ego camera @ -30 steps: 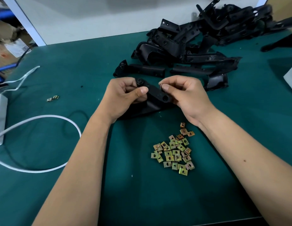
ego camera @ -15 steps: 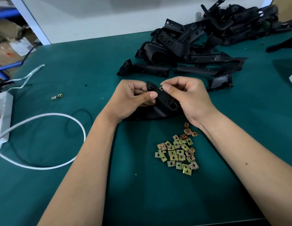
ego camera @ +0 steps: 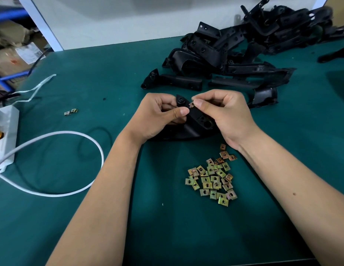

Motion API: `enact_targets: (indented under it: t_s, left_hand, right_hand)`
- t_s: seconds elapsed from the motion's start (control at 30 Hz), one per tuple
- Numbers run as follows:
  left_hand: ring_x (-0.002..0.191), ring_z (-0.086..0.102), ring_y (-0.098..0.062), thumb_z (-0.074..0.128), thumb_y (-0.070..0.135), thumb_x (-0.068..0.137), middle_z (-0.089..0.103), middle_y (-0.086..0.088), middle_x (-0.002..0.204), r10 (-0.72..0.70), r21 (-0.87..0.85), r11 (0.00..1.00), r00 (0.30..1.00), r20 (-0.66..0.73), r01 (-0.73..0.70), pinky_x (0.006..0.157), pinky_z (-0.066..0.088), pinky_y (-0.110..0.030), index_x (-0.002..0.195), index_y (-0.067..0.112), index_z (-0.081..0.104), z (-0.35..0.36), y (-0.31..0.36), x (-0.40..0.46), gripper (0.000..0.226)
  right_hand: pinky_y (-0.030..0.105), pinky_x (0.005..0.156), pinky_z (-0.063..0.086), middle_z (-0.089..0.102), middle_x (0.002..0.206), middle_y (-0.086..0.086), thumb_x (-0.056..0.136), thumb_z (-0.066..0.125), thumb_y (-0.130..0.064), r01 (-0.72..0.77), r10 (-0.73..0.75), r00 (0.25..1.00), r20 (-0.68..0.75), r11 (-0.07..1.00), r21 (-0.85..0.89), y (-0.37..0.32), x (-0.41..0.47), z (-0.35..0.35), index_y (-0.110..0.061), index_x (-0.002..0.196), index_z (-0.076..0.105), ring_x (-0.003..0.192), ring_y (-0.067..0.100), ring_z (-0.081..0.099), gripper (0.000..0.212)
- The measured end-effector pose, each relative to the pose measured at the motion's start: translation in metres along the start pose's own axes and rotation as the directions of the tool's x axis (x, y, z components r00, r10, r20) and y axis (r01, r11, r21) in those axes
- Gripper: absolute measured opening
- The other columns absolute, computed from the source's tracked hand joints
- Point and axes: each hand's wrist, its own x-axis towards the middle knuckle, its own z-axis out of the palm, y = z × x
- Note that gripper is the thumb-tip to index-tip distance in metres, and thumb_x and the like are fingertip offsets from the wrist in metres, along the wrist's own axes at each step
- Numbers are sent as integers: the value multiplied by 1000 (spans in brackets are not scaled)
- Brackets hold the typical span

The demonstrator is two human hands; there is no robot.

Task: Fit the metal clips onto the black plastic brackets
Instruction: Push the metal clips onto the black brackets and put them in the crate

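Observation:
My left hand (ego camera: pixel 157 114) grips a black plastic bracket (ego camera: pixel 198 121) at its upper end, thumb across its face; the bracket's lower part rests on the green table (ego camera: pixel 109 73). My right hand (ego camera: pixel 225 114) pinches a small metal clip (ego camera: pixel 191 104) between thumb and forefinger, held against the bracket's upper edge. A loose heap of brass-coloured metal clips (ego camera: pixel 213 181) lies on the table below my right wrist. A large pile of black brackets (ego camera: pixel 234 54) fills the far right.
Two stray clips (ego camera: pixel 71 112) lie at the left. A white cable (ego camera: pixel 67 162) loops across the left side, running to a white box (ego camera: pixel 5 135) at the left edge. Cardboard boxes and a blue shelf stand beyond the table's left corner.
Both hands have tilted the bracket's end up off the table. The clip in my right hand now shows at the bracket's upper edge.

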Motion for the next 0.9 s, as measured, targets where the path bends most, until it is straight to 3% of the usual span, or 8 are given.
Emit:
enact_targets:
  t_s: [0.13, 0.33, 0.5, 0.9]
  left_hand:
    - [75, 74, -16, 77, 26, 85, 77, -8, 79, 1, -11, 1000, 1000, -11, -1, 73, 61, -26, 82, 22, 77, -1, -2, 0, 5]
    - [73, 73, -15, 75, 19, 89, 76, -9, 79, 9, -29, 1000, 999, -45, -10, 72, 60, -25, 86, 14, 74, 1, -3, 0, 6]
    - [70, 72, -13, 73, 10, 93, 76, -7, 76, 17, 0, 1000, 996, -88, -17, 70, 59, -23, 85, 12, 73, 4, -4, 1, 8]
    - [63, 69, -10, 71, 6, 95, 74, -1, 68, 1, 58, 998, 990, -138, 7, 65, 57, -21, 78, 11, 68, 6, 0, 1, 18]
  right_hand:
    - [23, 85, 55, 80, 95, 2, 97, 70, -13, -33, 33, 999, 6, 999, 35, -2, 0, 0, -16, 95, 82, 93, 13, 73, 13]
    - [23, 85, 55, 79, 91, 1, 96, 69, -12, -32, 32, 999, -10, 999, 5, -3, -1, 2, -13, 98, 81, 90, 11, 73, 12]
    - [31, 100, 54, 80, 101, 2, 98, 66, -14, -23, 23, 1000, -9, 1000, -4, -5, -2, 1, -14, 103, 81, 106, 16, 73, 16]
    - [31, 101, 55, 80, 106, -1, 100, 64, -12, 23, -24, 1000, -6, 999, -32, -3, -5, 4, -12, 112, 79, 109, 14, 73, 19]
